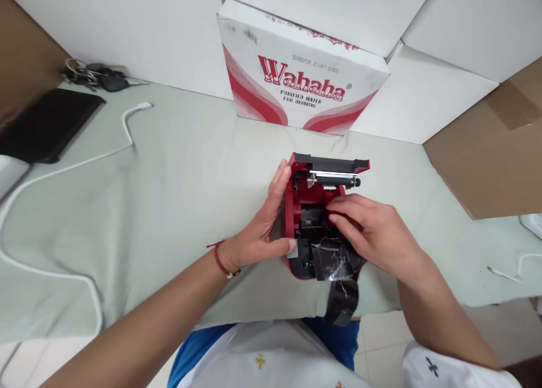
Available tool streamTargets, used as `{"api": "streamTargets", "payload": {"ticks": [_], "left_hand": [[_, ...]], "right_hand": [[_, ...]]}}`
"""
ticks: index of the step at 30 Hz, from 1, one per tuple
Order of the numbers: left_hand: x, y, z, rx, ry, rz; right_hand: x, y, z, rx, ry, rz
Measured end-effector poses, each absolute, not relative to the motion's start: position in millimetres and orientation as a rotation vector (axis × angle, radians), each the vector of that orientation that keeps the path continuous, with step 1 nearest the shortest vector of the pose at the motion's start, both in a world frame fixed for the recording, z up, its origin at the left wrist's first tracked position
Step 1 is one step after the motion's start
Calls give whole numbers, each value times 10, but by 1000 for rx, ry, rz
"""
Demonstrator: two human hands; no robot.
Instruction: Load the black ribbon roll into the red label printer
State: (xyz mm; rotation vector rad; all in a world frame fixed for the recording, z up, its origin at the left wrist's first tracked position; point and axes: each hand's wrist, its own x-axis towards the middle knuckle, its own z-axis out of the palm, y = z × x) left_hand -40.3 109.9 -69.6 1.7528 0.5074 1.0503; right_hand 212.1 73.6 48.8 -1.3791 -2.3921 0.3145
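Pale green and a little rumpled, the bench (190, 162) stretches out beneath the left grip (258, 232) and the right grip (379, 227). Beyond both rises a stack of white boxes (127, 32); a brown cardboard box (486, 156) stands off to the right of the right grip, and a Wahaha water carton (305, 83) faces us past the fingertips. Between the two grips sits what looks like a red-and-black label printer (313, 195). From where I stand, the left grip is spread wide, fingers along the printer's left side and thumb on its rim, bracing rather than clasping. The right grip is nearly closed, its tips down inside; whether they pinch anything, I can't tell. Well left of the left grip lies a black tablet (51, 122). I'd call the work partway: the cover (330, 164) is up, just beyond the right fingertips, and dark film (312, 216) is inside, but crumpled film spills nearer than that grip, with a loose tail (342, 303) below. What seems undone is smoothing the film and shutting the cover. Keys (101, 76) lie beyond the tablet.
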Motion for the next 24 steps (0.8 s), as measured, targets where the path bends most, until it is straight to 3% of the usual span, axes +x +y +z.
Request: {"api": "streamTargets", "payload": {"ticks": [5,10,17,21,24], "left_hand": [[-359,1174,-815,1815,480,1120],[-315,1230,-965,1808,488,1196],[-317,1242,-921,1810,449,1187],[-334,1241,-869,1773,473,1157],[-337,1251,-856,1764,485,1134]], "right_hand": [[1725,1052,627,-1844,-2883,167],[1540,1146,673,-1952,-3023,159],[2246,674,916,-1722,-2393,511],[2893,277,1016,-2014,-1922,642],[3257,144,755,-2269,-1869,682]]}}
